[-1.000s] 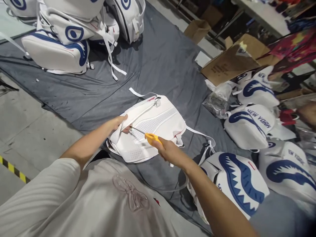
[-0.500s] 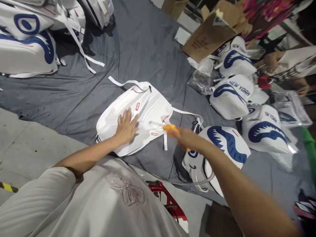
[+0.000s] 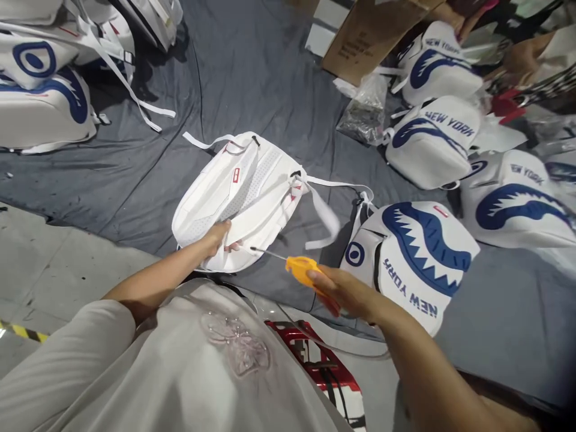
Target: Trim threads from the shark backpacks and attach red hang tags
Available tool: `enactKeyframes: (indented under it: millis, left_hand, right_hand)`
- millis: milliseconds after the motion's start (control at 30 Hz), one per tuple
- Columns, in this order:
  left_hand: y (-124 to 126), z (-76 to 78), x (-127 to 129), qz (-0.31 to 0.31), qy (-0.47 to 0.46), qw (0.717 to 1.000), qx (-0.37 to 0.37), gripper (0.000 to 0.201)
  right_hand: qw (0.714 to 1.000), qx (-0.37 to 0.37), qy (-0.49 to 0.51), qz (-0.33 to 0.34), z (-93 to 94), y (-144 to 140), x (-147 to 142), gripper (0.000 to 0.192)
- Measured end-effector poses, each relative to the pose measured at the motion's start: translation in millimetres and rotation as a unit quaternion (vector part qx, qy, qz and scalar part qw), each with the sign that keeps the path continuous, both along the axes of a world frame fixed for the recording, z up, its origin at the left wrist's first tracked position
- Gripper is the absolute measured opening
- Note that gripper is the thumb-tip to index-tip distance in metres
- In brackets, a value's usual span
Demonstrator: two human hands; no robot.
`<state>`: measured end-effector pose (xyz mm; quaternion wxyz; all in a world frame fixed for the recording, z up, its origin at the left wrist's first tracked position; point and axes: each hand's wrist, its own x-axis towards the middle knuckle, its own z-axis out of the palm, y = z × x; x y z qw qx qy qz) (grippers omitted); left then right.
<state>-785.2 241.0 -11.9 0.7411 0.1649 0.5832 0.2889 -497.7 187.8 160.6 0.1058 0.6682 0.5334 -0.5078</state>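
Observation:
A white backpack (image 3: 200,201) lies back side up on the dark cloth in front of me, its straps showing. My left hand (image 3: 215,239) is closed around the lower end of a white shoulder strap (image 3: 258,215), with fingertips showing past its edge. In my right hand (image 3: 346,291) is an orange air blow gun (image 3: 302,270) with a thin metal nozzle. The nozzle tip points left, close to the strap and my left fingertips. Whether it touches the strap, I cannot tell. A clear hose hangs below the right hand.
A white and blue backpack (image 3: 418,258) lies at the right, with several similar ones behind it. More backpacks (image 3: 40,114) are piled at the upper left. A cardboard box (image 3: 360,45) and a plastic bag (image 3: 366,111) sit at the back. A red frame (image 3: 333,375) stands below the table edge.
My left hand has gone from lying flat on the backpack to gripping the shoulder strap. The blow gun has moved down, nearer to me. A loose webbing strap on the right has swung.

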Motion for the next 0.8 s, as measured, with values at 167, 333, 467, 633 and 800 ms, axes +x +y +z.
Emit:
enactKeyframes:
  millis: [167, 333, 467, 633, 800]
  left_hand:
    - [-26.6, 9.0, 30.3, -0.152, 0.31, 0.885, 0.312, 0.04]
    - [-40.5, 13.8, 44.3, -0.353, 0.494, 0.664, 0.436, 0.053]
    - [-30.2, 25.8, -6.7, -0.211, 0.434, 0.72, 0.499, 0.044]
    - [6.6, 23.6, -95.4, 0.075, 0.208, 0.964, 0.144, 0.02]
    - [31.3, 9.1, -112.2, 0.042, 0.015, 0.999, -0.022, 0.029]
  right_hand:
    - [0.971, 0.19, -0.145, 0.016, -11.0, 6.4, -2.3, 0.052]
    - [0.956, 0.178, -0.232, 0.004, -21.2, -17.6, -8.3, 0.057]
    - [0.976, 0.132, -0.173, 0.029, -45.9, -75.3, -37.3, 0.049]
    - [0.98, 0.105, -0.171, -0.008, -83.3, -133.6, -97.1, 0.047]
    - [0.97, 0.086, -0.223, -0.036, -116.7, -123.5, -158.9, 0.044]
